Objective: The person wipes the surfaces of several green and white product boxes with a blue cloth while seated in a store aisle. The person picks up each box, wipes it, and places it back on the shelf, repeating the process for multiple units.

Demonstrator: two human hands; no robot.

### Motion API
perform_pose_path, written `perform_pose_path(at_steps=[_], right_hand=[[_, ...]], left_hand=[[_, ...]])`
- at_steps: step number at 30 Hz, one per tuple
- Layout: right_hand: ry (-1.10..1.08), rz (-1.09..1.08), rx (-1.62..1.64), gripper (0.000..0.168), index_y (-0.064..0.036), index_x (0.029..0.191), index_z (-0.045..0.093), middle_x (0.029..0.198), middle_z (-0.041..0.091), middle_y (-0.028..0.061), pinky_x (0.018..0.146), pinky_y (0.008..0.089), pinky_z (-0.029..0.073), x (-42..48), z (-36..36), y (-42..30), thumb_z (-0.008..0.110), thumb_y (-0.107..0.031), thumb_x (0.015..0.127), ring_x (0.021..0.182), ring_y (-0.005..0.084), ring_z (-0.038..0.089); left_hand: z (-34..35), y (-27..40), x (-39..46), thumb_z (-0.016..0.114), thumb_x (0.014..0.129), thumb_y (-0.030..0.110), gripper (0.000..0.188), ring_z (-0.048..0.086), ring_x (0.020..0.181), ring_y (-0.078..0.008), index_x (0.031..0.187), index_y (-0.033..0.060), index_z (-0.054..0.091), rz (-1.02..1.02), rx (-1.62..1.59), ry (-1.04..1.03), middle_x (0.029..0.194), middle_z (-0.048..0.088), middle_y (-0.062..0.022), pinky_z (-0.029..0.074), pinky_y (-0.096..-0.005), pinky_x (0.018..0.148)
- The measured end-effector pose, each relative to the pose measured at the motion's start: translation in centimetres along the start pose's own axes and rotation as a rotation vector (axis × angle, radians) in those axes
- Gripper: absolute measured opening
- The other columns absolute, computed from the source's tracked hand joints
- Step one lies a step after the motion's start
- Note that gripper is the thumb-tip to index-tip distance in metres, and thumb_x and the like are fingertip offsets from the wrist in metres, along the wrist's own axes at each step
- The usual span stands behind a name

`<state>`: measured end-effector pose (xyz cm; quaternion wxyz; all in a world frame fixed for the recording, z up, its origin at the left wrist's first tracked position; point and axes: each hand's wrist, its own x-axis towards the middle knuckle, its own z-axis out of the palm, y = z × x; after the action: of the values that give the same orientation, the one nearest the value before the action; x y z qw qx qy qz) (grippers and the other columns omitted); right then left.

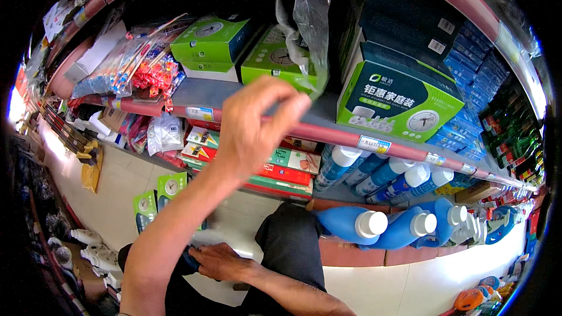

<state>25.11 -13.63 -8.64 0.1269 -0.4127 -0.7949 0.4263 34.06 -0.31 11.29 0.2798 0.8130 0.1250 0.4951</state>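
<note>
My left hand [259, 127] is raised in front of the shelf, thumb and forefinger pinching the lower end of a clear plastic film [309, 22]. Behind the film stands a green carton [270, 55] with a mosquito picture; a similar stack [210, 41] is to its left. Right of the hand, a larger green and dark-blue mosquito-repellent carton [397, 96] sits at the shelf edge. Low between my knees, my right hand [224, 261] has its fingers curled on a dark blue object [189, 261], mostly hidden. Small green cartons [171, 186] stand on the floor beyond my left forearm.
A pink shelf rail [325, 134] with price tags runs across. Below are red and green boxes [290, 175], spray cans [338, 164] and blue detergent bottles [351, 224] near my knee. Bagged cotton swabs [105, 72] lie at left. White bottles [99, 259] stand on the lower left.
</note>
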Motion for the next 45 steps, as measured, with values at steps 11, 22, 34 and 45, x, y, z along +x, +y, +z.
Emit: perform_pose_path(at_steps=[11,22,34,45], right_hand=[[0.059,-0.035,-0.057,0.043,-0.001,0.126,0.051,0.104,0.065,0.0216,0.087,0.0519,0.049,-0.2,-0.4,-1.6,0.056,-0.022,0.089,0.100,0.0393,0.064],[-0.012,0.029,-0.036,0.036,-0.001,0.117,0.055,0.099,0.067,0.0208,0.082,0.0519,0.051,0.0,-1.5,-2.5,0.055,-0.019,0.086,0.096,0.0387,0.065],[-0.001,0.034,-0.064,0.033,0.000,0.113,0.055,0.093,0.067,0.0213,0.075,0.0522,0.051,-0.4,-1.7,-2.2,0.053,-0.016,0.084,0.089,0.0399,0.066],[0.056,-0.034,-0.064,0.033,-0.003,0.115,0.055,0.097,0.067,0.0205,0.077,0.0520,0.051,-0.6,-0.3,-0.5,0.053,-0.017,0.085,0.092,0.0396,0.066]], left_hand=[[-4.5,14.5,-6.8,0.077,0.083,0.018,0.023,0.061,0.059,-0.0243,0.074,0.0030,0.062,0.240,-0.787,-0.205,0.072,0.063,-0.0108,0.049,-0.0353,0.054],[-5.7,16.1,-8.2,0.075,0.086,0.019,0.026,0.061,0.060,-0.0244,0.073,0.0033,0.059,0.264,-1.060,-0.222,0.072,0.063,-0.0108,0.050,-0.0355,0.054],[-5.1,16.8,-8.4,0.072,0.090,0.021,0.029,0.062,0.060,-0.0245,0.071,0.0036,0.057,0.302,-1.172,-0.242,0.071,0.063,-0.0108,0.051,-0.0357,0.055],[-5.1,16.4,-8.0,0.069,0.093,0.022,0.032,0.063,0.061,-0.0247,0.070,0.0038,0.054,0.324,-1.159,-0.251,0.071,0.063,-0.0107,0.053,-0.0359,0.055]])
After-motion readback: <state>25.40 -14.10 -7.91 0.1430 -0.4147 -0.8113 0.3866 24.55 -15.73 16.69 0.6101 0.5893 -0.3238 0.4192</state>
